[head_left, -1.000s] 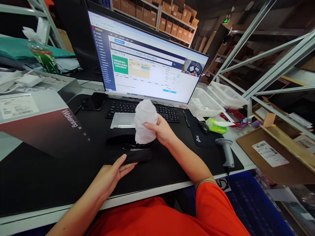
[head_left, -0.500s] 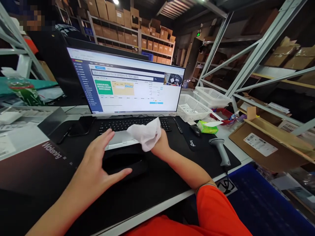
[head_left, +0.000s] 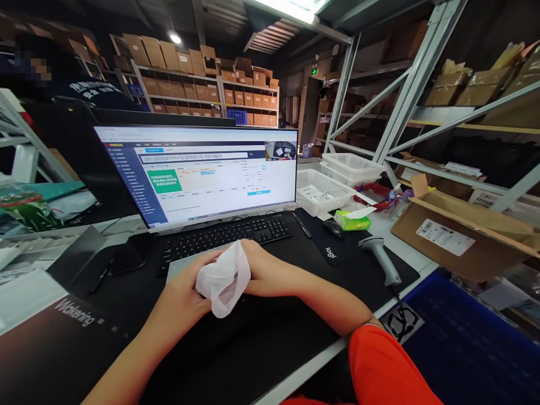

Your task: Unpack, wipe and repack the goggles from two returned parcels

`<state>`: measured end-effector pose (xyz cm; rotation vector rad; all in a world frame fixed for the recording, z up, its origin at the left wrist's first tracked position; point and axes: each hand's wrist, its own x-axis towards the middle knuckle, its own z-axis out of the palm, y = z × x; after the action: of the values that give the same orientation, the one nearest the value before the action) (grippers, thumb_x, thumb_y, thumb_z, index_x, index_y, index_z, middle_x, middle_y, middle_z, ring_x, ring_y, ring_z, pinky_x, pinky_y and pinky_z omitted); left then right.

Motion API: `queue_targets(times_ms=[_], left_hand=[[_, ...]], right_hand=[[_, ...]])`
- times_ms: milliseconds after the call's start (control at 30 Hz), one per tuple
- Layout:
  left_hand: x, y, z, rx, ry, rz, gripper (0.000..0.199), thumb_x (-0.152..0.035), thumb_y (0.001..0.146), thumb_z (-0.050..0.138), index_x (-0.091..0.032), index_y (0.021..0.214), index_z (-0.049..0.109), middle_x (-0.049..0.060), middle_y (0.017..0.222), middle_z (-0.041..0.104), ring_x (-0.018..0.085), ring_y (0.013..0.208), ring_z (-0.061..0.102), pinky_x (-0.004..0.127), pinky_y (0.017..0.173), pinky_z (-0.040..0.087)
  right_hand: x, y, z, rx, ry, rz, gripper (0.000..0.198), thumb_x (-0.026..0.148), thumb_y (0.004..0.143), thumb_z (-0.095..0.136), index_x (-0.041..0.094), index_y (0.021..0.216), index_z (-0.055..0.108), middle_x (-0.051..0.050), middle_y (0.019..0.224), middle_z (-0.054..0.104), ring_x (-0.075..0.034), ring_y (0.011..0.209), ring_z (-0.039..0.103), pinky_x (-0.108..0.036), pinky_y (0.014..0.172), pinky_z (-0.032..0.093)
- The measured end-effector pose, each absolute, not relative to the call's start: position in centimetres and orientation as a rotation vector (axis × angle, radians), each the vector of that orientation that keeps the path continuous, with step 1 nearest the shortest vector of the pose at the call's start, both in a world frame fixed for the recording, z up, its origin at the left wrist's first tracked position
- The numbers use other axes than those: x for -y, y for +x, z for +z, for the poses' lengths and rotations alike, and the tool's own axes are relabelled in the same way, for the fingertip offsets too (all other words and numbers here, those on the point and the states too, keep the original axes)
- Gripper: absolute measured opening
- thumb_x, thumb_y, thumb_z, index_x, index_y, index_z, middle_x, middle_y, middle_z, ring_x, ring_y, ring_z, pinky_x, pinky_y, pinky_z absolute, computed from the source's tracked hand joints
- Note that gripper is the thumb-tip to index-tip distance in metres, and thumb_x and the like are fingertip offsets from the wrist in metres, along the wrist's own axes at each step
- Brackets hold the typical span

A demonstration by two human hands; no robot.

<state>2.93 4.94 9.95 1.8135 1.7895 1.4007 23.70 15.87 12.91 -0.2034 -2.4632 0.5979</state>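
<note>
A crumpled white tissue (head_left: pixel 223 277) is bunched between my two hands above the black desk mat. My left hand (head_left: pixel 183 295) is closed around its left side, with the thumb low. My right hand (head_left: pixel 266 270) grips it from the right, and most of its fingertips are hidden behind the tissue. Just behind the hands, the edge of a flat silver object (head_left: pixel 178 269) shows, the rest covered by them. Beyond lies a black keyboard (head_left: pixel 230 235) below the lit monitor (head_left: pixel 211 188).
On the right are a mouse (head_left: pixel 333 228), a green tissue pack (head_left: pixel 352 221), a grey barcode scanner (head_left: pixel 382 259), white baskets (head_left: pixel 323 194) and an open cardboard box (head_left: pixel 442 230). A dark box marked "Wakening" (head_left: pixel 50 337) lies left. A person (head_left: pixel 84 84) is behind the monitor.
My right hand has brought the tissue down and left, nearer me. My left hand, spread open before, has closed on it. The view has tilted upward.
</note>
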Motion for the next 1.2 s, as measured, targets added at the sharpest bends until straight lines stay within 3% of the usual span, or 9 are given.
queue_targets(times_ms=[67,133,267,533,667,767,933,1200], left_hand=[[-5.0,1.7,9.9,-1.882,1.777,1.378,0.066,-0.062,0.058,0.091,-0.031,0.115,0.080,0.007,0.103,0.083,0.031,0.084,0.077,0.031,0.073,0.062],[-4.8,0.3,9.9,-1.997,1.760,1.299,0.066,-0.064,0.061,0.087,-0.031,0.117,0.077,0.006,0.102,0.082,0.030,0.083,0.077,0.032,0.073,0.060],[-3.9,-1.3,9.6,-2.091,1.841,1.032,0.064,-0.063,0.078,0.074,-0.037,0.135,0.067,0.004,0.128,0.080,0.032,0.107,0.078,0.033,0.081,0.058],[-2.7,0.4,11.1,-2.166,1.906,0.831,0.058,-0.057,0.083,0.067,-0.037,0.138,0.067,0.001,0.126,0.081,0.031,0.105,0.080,0.035,0.081,0.056],[-2.1,2.2,12.3,-2.097,1.976,0.721,0.057,-0.048,0.085,0.067,-0.029,0.139,0.069,0.006,0.136,0.079,0.033,0.119,0.077,0.038,0.096,0.058],[-2.0,2.9,12.6,-2.093,1.965,0.730,0.059,-0.044,0.084,0.074,-0.029,0.141,0.068,0.006,0.144,0.076,0.032,0.130,0.073,0.039,0.106,0.056],[-1.6,3.3,12.9,-2.064,1.957,0.730,0.049,-0.039,0.086,0.077,-0.029,0.134,0.070,0.002,0.132,0.080,0.032,0.121,0.076,0.040,0.096,0.057],[-1.1,3.6,13.1,-1.990,1.936,0.812,0.054,-0.035,0.084,0.079,-0.028,0.137,0.068,0.004,0.133,0.079,0.034,0.121,0.075,0.042,0.095,0.054]], right_hand=[[-16.3,25.3,13.7,2.408,-0.171,0.732,0.044,0.028,0.091,0.088,0.022,0.130,0.068,-0.010,0.132,0.073,-0.024,0.119,0.070,-0.040,0.108,0.058],[-16.3,26.7,14.4,2.248,-0.166,0.813,0.048,0.029,0.096,0.084,0.021,0.139,0.064,-0.013,0.140,0.069,-0.024,0.126,0.068,-0.040,0.110,0.058],[-15.4,27.4,15.0,2.073,-0.100,0.814,0.022,0.029,0.107,0.071,0.024,0.128,0.073,-0.011,0.139,0.070,-0.023,0.133,0.067,-0.040,0.111,0.059],[-14.7,25.7,13.5,2.218,-0.256,0.924,0.020,0.024,0.103,0.068,0.020,0.120,0.078,-0.014,0.136,0.067,-0.022,0.115,0.073,-0.032,0.088,0.070],[-14.9,26.5,14.2,2.264,-0.285,0.936,0.020,0.016,0.101,0.067,0.022,0.114,0.080,-0.013,0.132,0.071,-0.021,0.109,0.075,-0.026,0.075,0.065],[-15.1,27.0,14.6,2.302,-0.295,0.955,0.022,0.014,0.102,0.065,0.024,0.106,0.083,-0.011,0.121,0.075,-0.019,0.101,0.075,-0.024,0.072,0.062],[-15.3,27.4,14.7,2.387,-0.262,1.142,0.027,0.019,0.099,0.071,0.028,0.121,0.084,-0.012,0.137,0.072,-0.023,0.112,0.075,-0.024,0.076,0.066],[-16.0,26.8,13.9,2.290,-0.289,1.090,0.013,0.033,0.102,0.077,0.027,0.107,0.087,-0.011,0.120,0.080,-0.022,0.100,0.079,-0.025,0.077,0.065]])
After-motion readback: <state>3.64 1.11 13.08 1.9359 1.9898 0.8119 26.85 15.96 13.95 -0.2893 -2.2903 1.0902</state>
